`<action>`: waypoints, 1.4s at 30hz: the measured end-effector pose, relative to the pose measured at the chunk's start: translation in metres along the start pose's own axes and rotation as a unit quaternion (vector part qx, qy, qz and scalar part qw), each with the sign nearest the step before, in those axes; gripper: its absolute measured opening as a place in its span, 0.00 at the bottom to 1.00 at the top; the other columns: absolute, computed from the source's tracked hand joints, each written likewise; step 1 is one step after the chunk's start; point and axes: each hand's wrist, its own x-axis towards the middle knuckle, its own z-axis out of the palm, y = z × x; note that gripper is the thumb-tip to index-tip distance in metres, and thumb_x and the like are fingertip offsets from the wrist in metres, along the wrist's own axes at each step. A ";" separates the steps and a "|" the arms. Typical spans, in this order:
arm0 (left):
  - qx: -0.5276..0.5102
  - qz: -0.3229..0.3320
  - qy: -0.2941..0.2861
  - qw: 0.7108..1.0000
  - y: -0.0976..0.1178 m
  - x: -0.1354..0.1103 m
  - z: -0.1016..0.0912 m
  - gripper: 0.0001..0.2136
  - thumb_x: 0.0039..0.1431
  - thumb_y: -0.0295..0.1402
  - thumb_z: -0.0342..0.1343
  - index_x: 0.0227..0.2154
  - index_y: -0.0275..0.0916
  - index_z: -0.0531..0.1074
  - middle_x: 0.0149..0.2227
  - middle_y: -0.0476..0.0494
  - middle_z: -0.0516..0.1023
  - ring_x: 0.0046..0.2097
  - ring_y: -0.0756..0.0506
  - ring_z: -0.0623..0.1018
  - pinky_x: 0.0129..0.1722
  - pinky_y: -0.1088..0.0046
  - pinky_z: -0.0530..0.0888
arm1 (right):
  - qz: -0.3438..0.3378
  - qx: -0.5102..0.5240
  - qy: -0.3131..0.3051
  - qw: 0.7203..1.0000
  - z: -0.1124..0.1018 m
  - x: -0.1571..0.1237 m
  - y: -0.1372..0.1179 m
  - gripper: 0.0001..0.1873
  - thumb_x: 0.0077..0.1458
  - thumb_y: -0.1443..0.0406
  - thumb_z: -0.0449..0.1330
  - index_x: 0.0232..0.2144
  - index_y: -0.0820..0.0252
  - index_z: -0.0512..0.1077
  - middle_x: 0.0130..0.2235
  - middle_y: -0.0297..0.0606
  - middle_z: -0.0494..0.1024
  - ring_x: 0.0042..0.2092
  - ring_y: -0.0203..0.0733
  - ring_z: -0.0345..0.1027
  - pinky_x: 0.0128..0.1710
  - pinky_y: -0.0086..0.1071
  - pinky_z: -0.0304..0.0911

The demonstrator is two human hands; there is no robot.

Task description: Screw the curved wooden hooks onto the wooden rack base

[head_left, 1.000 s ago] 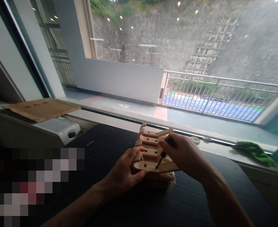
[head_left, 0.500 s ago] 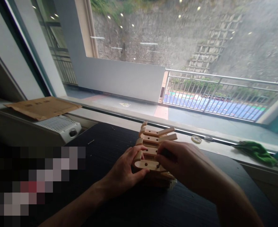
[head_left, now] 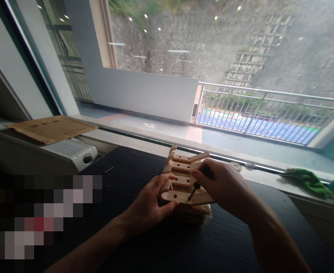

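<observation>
Several pale wooden hooks [head_left: 169,196], each with dark holes along its flat part, lie side by side in a row on a stack wrapped in clear plastic [head_left: 206,214]. My left hand [head_left: 147,201] grips the curved end of the nearest hook, thumb in front and fingers over the top. In my right hand [head_left: 229,185] is a screwdriver [head_left: 195,186] with a black handle, held tilted. Its tip meets the right-hand hole of the nearest hook; a small dark screw seems to sit there, though it is hard to make out. My right hand covers part of the hooks' right ends.
The hooks rest on a black table [head_left: 133,167]. Beyond it, the window sill holds a roll of tape [head_left: 236,166] and a green cloth [head_left: 306,181]. To the left, a brown envelope [head_left: 53,129] lies over a white radiator [head_left: 76,151]. A blurred patch covers the lower left.
My right hand has shifted up and right, tilting back, so the screwdriver's shaft and handle now show more. My left hand keeps its hold on the hook.
</observation>
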 end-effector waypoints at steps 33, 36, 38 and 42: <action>-0.018 -0.013 -0.001 1.000 -0.001 0.000 0.001 0.25 0.52 0.30 0.59 0.52 0.45 0.59 0.46 0.45 0.69 0.46 0.44 0.73 0.47 0.67 0.71 | -0.030 0.000 -0.060 0.998 -0.015 -0.009 -0.002 0.07 0.53 0.59 0.56 0.26 0.51 0.71 0.23 0.25 0.72 0.25 0.32 0.59 0.24 0.27 0.47; -0.020 -0.013 0.002 1.000 -0.001 0.000 0.001 0.25 0.52 0.29 0.59 0.52 0.46 0.59 0.46 0.46 0.69 0.46 0.44 0.73 0.47 0.67 0.72 | -0.059 0.001 -0.075 0.995 -0.016 -0.012 -0.009 0.07 0.54 0.61 0.55 0.26 0.52 0.71 0.25 0.25 0.73 0.27 0.31 0.59 0.26 0.27 0.47; -0.017 -0.012 0.003 1.000 -0.001 0.000 0.001 0.25 0.52 0.29 0.60 0.52 0.46 0.59 0.46 0.46 0.69 0.46 0.44 0.73 0.47 0.67 0.72 | -0.061 -0.011 -0.074 0.995 -0.014 -0.012 -0.011 0.08 0.55 0.61 0.54 0.26 0.53 0.70 0.25 0.27 0.72 0.26 0.31 0.58 0.25 0.28 0.45; -0.013 -0.005 0.006 1.000 0.000 0.000 0.000 0.25 0.52 0.29 0.60 0.52 0.45 0.59 0.45 0.46 0.70 0.45 0.44 0.73 0.46 0.67 0.71 | -0.034 -0.027 -0.042 0.998 -0.008 -0.005 -0.007 0.13 0.55 0.59 0.53 0.22 0.58 0.66 0.22 0.28 0.69 0.23 0.31 0.54 0.23 0.29 0.43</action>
